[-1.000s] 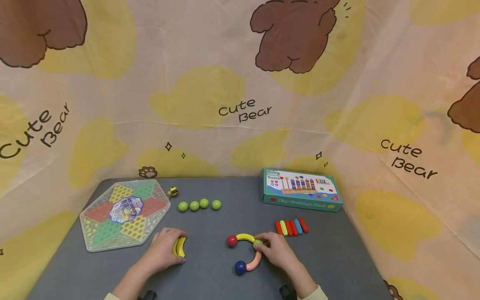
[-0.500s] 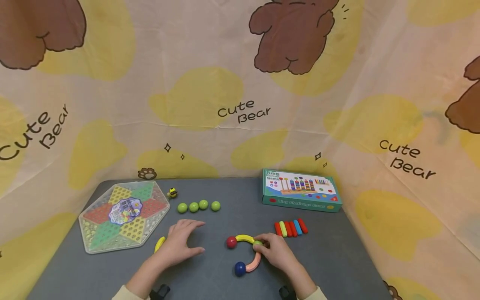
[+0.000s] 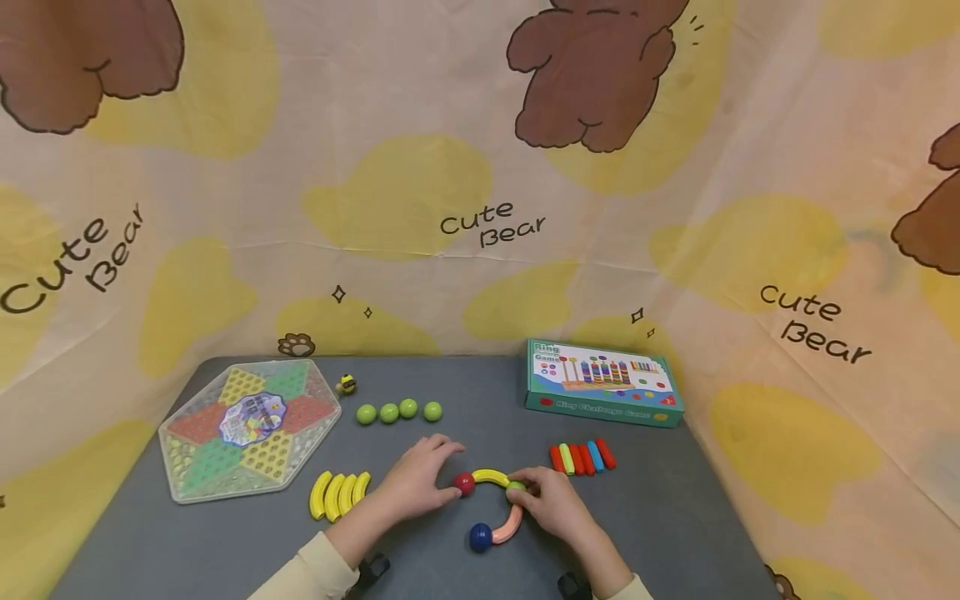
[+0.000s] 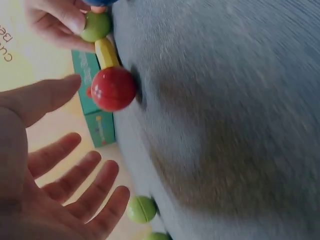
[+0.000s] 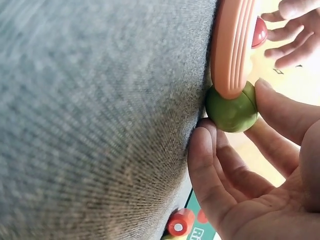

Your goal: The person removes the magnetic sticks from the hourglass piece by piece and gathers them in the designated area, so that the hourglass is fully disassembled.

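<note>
A joined curve of balls and bars lies on the grey table. Its parts run from a red ball through a curved yellow bar, a green ball and a curved salmon-coloured bar to a dark blue ball. My right hand pinches the green ball between thumb and fingers, as the right wrist view shows. My left hand is beside the red ball, fingers spread and thumb apart, holding nothing. In the left wrist view its thumb points toward the red ball.
Several curved yellow bars lie in a row left of my left hand. Several loose green balls sit farther back. A hexagonal game board is at left, a toy bee beside it. Short coloured sticks lie before a green box at right.
My left hand has released a curved yellow bar into the row at left, then moved right to the red ball with its fingers opened. My right hand stays on the green ball.
</note>
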{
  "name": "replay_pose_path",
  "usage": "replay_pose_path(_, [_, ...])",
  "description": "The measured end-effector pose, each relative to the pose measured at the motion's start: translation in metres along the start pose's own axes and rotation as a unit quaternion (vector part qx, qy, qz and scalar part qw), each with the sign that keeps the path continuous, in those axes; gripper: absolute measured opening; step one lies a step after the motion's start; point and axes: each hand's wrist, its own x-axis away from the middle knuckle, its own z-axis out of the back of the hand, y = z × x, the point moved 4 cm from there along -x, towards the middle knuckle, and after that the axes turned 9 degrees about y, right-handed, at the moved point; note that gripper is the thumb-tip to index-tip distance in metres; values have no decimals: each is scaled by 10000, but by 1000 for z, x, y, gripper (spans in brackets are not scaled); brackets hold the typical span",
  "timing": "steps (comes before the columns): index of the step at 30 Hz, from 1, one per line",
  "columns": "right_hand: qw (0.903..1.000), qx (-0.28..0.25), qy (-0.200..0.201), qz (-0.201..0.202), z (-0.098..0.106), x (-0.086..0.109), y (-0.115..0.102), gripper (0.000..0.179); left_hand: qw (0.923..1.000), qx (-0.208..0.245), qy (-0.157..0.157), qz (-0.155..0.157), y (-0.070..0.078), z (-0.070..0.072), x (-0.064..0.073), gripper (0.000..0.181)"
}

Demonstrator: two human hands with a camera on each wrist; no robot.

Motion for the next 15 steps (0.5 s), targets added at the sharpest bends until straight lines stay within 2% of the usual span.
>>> replay_pose_path(4, [10000, -10, 26, -27, 1, 1, 1, 27, 9997, 148, 19, 170, 7, -11, -4, 56])
replay_pose_path(8, [10000, -46, 73, -6, 2, 3, 1, 26, 9993, 231, 184, 239, 13, -22, -7, 47])
replay_pose_path(12, [9999, -51, 112, 71, 1, 4, 0, 26, 9985, 143, 352, 388, 15, -28, -9, 39])
replay_pose_path(15, [9999, -25, 103, 107, 1, 3, -2, 26, 9973, -34, 331, 653, 15, -33, -10, 36])
